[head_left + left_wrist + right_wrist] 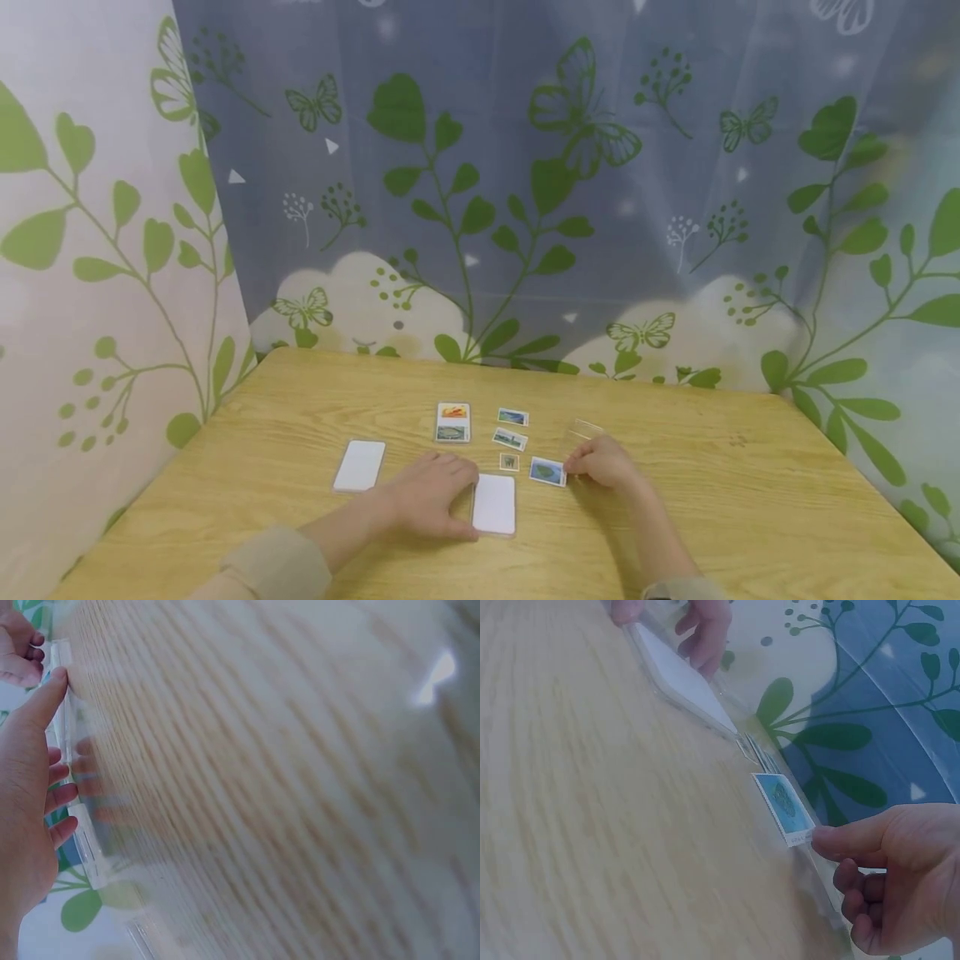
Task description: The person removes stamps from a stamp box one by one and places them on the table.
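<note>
My left hand [431,496] rests on the table along the left side of a white card in a clear holder [495,504]. Its thumb lies at the near corner and its fingertips touch near the far corner. My right hand [603,461] pinches the edge of a blue stamp with a green island on it [547,472]. In the right wrist view the stamp [784,806] juts out from between thumb and forefinger, tilted above the wood. Beyond it lie a small stamp [509,462] and two landscape stamps, the middle [510,438] and the far one [513,417].
A clear holder with two stamps [453,422] lies at the back, left of the loose stamps. Another white card [359,466] is at the left. Behind my right hand lies a transparent sleeve [587,428]. A patterned curtain [480,208] hangs beyond the wooden table [720,492].
</note>
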Action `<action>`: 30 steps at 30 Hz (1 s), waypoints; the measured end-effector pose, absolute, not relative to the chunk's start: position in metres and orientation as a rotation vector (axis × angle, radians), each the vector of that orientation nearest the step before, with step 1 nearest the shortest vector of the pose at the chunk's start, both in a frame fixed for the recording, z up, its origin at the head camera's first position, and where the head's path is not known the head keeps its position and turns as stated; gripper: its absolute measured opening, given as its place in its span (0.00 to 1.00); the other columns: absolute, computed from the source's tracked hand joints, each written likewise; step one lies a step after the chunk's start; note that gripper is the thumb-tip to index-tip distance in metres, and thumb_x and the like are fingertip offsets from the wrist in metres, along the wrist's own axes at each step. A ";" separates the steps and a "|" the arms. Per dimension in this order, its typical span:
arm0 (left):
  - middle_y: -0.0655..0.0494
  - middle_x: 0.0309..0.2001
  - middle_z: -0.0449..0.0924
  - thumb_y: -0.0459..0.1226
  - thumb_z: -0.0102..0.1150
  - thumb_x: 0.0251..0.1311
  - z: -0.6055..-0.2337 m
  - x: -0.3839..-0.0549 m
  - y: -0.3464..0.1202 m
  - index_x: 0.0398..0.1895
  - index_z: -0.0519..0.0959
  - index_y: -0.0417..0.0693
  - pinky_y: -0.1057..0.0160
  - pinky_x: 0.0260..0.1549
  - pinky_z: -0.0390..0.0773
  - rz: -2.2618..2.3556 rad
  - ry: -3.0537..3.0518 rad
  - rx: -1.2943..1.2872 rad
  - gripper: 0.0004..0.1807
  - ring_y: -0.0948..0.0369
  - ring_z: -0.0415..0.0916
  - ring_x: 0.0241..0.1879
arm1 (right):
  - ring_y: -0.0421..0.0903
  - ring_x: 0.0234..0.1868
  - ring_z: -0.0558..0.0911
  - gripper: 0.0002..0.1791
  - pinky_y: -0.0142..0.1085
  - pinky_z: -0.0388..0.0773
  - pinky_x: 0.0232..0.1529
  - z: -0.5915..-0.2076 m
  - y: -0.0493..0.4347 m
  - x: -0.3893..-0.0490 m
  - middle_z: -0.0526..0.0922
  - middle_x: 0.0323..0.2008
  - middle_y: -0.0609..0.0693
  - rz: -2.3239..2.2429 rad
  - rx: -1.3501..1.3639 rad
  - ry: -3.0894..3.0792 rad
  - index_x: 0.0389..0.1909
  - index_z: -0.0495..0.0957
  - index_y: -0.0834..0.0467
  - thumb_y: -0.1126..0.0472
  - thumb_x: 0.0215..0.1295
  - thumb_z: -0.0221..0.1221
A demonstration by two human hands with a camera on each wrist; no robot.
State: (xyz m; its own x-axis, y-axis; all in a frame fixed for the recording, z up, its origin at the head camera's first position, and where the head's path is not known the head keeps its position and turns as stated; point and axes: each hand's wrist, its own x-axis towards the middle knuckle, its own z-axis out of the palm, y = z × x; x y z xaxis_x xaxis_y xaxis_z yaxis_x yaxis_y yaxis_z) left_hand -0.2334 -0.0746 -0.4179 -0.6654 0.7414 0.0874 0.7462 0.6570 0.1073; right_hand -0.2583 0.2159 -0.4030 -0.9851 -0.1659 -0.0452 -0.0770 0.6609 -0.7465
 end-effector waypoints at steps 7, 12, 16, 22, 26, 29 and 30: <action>0.56 0.58 0.70 0.66 0.51 0.51 -0.415 -0.233 -0.074 0.58 0.69 0.47 0.51 0.60 0.62 -0.198 -2.836 -1.267 0.40 0.57 0.65 0.59 | 0.42 0.23 0.67 0.04 0.31 0.65 0.25 -0.405 0.210 -0.258 0.76 0.22 0.48 -1.205 -0.121 2.827 0.22 0.80 0.65 0.68 0.52 0.62; 0.56 0.57 0.71 0.66 0.51 0.51 -0.416 -0.233 -0.074 0.58 0.70 0.47 0.52 0.59 0.63 -0.214 -2.828 -1.276 0.40 0.58 0.65 0.58 | 0.40 0.19 0.65 0.04 0.30 0.64 0.22 -0.407 0.207 -0.259 0.73 0.17 0.47 -1.167 -0.060 2.848 0.21 0.80 0.63 0.67 0.52 0.63; 0.57 0.57 0.71 0.66 0.51 0.50 -0.416 -0.232 -0.074 0.58 0.69 0.48 0.52 0.59 0.63 -0.225 -2.843 -1.273 0.40 0.58 0.65 0.58 | 0.41 0.20 0.66 0.04 0.31 0.64 0.23 -0.408 0.205 -0.259 0.73 0.17 0.47 -1.140 -0.058 2.876 0.21 0.81 0.63 0.66 0.51 0.63; 0.58 0.57 0.71 0.66 0.51 0.50 -0.415 -0.232 -0.074 0.57 0.69 0.48 0.53 0.59 0.62 -0.220 -2.858 -1.266 0.40 0.59 0.65 0.58 | 0.43 0.22 0.68 0.05 0.32 0.66 0.24 -0.408 0.203 -0.258 0.75 0.19 0.47 -1.080 -0.081 2.920 0.20 0.81 0.62 0.66 0.50 0.63; 0.58 0.57 0.71 0.66 0.51 0.50 -0.415 -0.232 -0.074 0.57 0.69 0.48 0.53 0.59 0.62 -0.210 -2.856 -1.259 0.39 0.59 0.65 0.58 | 0.41 0.19 0.65 0.07 0.31 0.63 0.21 -0.406 0.200 -0.258 0.75 0.19 0.46 -1.045 -0.079 2.935 0.17 0.79 0.62 0.66 0.50 0.63; 0.58 0.56 0.71 0.66 0.52 0.50 -0.415 -0.232 -0.074 0.57 0.70 0.48 0.54 0.59 0.63 -0.206 -2.848 -1.259 0.39 0.59 0.65 0.58 | 0.40 0.16 0.62 0.11 0.29 0.59 0.18 -0.405 0.198 -0.257 0.71 0.15 0.45 -1.047 -0.059 2.929 0.13 0.76 0.61 0.66 0.50 0.63; 0.58 0.56 0.71 0.66 0.52 0.50 -0.415 -0.232 -0.074 0.57 0.70 0.48 0.54 0.59 0.63 -0.206 -2.847 -1.259 0.39 0.59 0.65 0.58 | 0.39 0.15 0.60 0.12 0.28 0.58 0.17 -0.405 0.198 -0.258 0.69 0.13 0.45 -1.059 -0.049 2.924 0.11 0.74 0.61 0.66 0.50 0.63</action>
